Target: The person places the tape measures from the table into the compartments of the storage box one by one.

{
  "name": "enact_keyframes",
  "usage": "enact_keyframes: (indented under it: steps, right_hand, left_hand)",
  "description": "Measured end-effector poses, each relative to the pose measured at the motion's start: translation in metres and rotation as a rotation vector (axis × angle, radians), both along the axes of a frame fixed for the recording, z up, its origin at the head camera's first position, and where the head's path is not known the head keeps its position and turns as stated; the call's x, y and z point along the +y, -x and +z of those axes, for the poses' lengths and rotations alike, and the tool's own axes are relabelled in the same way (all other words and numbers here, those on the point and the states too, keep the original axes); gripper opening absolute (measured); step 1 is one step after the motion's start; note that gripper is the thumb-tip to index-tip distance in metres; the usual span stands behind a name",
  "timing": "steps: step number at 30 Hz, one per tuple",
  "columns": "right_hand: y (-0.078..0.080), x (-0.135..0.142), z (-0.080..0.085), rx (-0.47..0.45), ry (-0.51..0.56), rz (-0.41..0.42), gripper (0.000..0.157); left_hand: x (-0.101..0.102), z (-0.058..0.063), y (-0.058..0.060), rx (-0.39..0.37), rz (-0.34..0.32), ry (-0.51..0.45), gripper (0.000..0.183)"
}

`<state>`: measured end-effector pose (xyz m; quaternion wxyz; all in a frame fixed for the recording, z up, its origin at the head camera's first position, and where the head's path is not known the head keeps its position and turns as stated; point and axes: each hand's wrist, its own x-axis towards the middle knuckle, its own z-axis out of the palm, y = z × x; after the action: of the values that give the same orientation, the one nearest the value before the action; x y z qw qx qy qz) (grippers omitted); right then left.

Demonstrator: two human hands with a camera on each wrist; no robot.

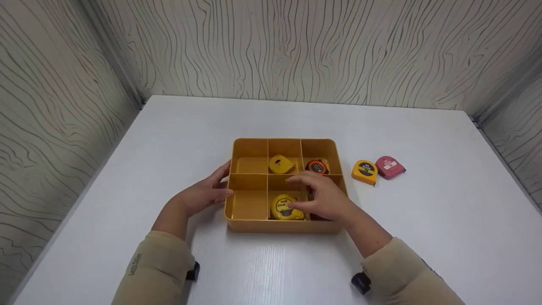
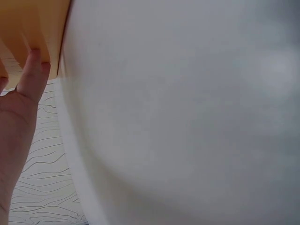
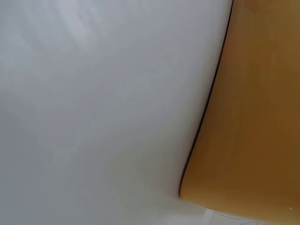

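An orange-tan box (image 1: 250, 225) with two rows of compartments stands on the table. My left hand (image 1: 202, 195) touches its left side wall, fingers extended; the left wrist view also shows these fingers (image 2: 32, 75) against the wall. Over the right part of the box hovers my right hand (image 1: 324, 195), thumb and fingers spread apart. Its thumb tip overlaps a yellow tape measure (image 1: 283, 212) in the front middle compartment; contact is unclear. A second yellow tape measure (image 1: 279, 164) lies in the back middle compartment, an orange-and-black one (image 1: 316, 167) in the back right. My hand mostly hides the front right compartment.
On the white table (image 1: 440, 220), right of the box, a yellow-and-black tape measure (image 1: 364, 171) lies beside a pink one (image 1: 390, 167). Wood-grain panels (image 1: 296, 51) enclose the table at the back and sides. The right wrist view shows only box wall (image 3: 253, 131) and tabletop.
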<state>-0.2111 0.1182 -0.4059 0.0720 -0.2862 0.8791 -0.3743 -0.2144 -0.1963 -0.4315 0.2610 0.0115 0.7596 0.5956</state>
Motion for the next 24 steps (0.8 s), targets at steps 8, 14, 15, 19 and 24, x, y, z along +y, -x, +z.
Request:
enact_keyframes:
  steps: [8, 14, 15, 19, 24]
  right_hand:
    - [0.004, 0.012, 0.011, -0.042, 0.039, 0.001, 0.052]
    - [0.011, 0.029, 0.021, -0.051, 0.114, -0.009, 0.049]
    - [0.012, 0.032, 0.023, -0.057, 0.119, -0.022, 0.049]
    - [0.015, 0.043, 0.031, -0.06, 0.128, -0.077, 0.048]
    - [0.021, 0.059, 0.036, -0.022, 0.133, -0.129, 0.049]
  left_hand:
    - [-0.001, -0.001, 0.0, 0.007, -0.008, -0.008, 0.078]
    - [-0.003, -0.003, 0.001, 0.009, -0.003, 0.02, 0.078]
    - [-0.003, -0.004, 0.001, 0.008, -0.003, 0.022, 0.078]
    - [-0.002, 0.0, 0.001, -0.004, -0.008, 0.019, 0.082]
    - [-0.002, -0.001, 0.0, 0.002, -0.028, -0.039, 0.082]
